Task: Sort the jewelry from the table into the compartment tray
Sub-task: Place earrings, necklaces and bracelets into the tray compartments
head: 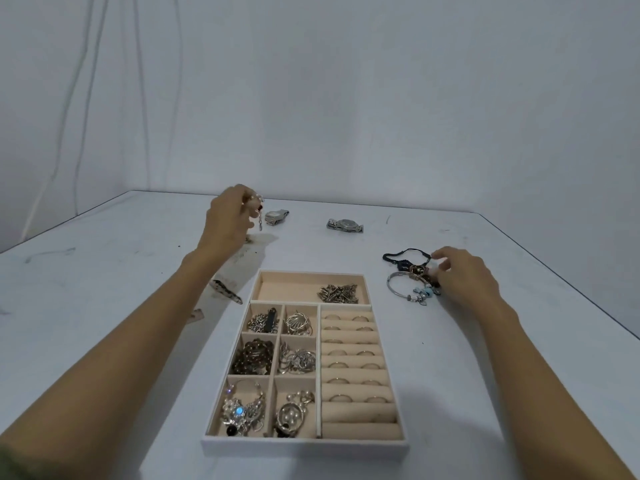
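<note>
The beige compartment tray lies in front of me, with jewelry in its small left cells, rings in the right-hand ring rolls and a pile of metal pieces in the top cell. My left hand is raised above the table beyond the tray and pinches a beaded chain bracelet that dangles from its fingers. My right hand rests on a cluster of bracelets to the right of the tray, its fingers curled on a dark beaded one. A silver bangle with blue charms lies there too.
Two silver watches lie at the far side of the table. A thin metal bracelet lies left of the tray, partly under my left forearm. The table's right edge runs diagonally past my right hand.
</note>
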Demonstrator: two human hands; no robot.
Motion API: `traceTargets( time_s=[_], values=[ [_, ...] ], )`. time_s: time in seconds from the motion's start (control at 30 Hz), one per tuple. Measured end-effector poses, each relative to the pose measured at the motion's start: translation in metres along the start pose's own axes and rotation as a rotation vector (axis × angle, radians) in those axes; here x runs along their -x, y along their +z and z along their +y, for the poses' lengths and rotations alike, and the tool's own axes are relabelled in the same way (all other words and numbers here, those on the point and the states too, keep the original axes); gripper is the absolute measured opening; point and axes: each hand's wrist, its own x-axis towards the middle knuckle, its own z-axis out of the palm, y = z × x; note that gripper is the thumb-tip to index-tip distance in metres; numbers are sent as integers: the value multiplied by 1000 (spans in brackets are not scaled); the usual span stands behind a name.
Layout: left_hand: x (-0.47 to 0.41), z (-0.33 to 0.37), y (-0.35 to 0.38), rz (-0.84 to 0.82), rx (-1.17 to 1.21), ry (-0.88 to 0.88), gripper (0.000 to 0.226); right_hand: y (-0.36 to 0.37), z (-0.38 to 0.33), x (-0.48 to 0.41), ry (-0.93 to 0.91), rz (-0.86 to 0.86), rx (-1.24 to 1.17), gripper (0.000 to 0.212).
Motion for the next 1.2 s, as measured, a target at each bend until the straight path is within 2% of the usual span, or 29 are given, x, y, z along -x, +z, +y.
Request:
traceTargets(
  time_s=[0.1, 0.2, 0.27, 0.37, 0.53, 0.73, 0.9, 1.07, 1.2],
  values=[
    [16, 17, -14, 25, 254, -34, 7, 3, 2, 0, 8, 6, -42, 15],
    [36, 29, -28, 3, 382, -68, 11, 3, 3, -2, 22, -20, -96, 5],
    [48, 35, -37, -31, 436, -82, 11, 1, 3, -3, 9, -23, -184, 9],
    [65, 42, -48, -47, 434, -66, 13, -6, -4, 1, -17, -15, -533, 12],
    [85, 45, -61, -13, 470, -79, 15, -30, -28, 12, -83, -27, -965, 12],
    [97, 48, -69, -10, 520, -79, 12, -42, -48, 25, -108, -101, -1322, 12],
    [101, 45, -73, -42, 454, -29, 12, -48, -62, 32, -177, -96, -1530, 15],
    [104, 48, -73, -81, 360, 22, 10, -49, -73, 41, -221, -207, -1660, 16],
    [106, 54, -75, -78, 397, 36, 7, -45, -83, 48, -199, -315, -1700, 16]
  ],
)
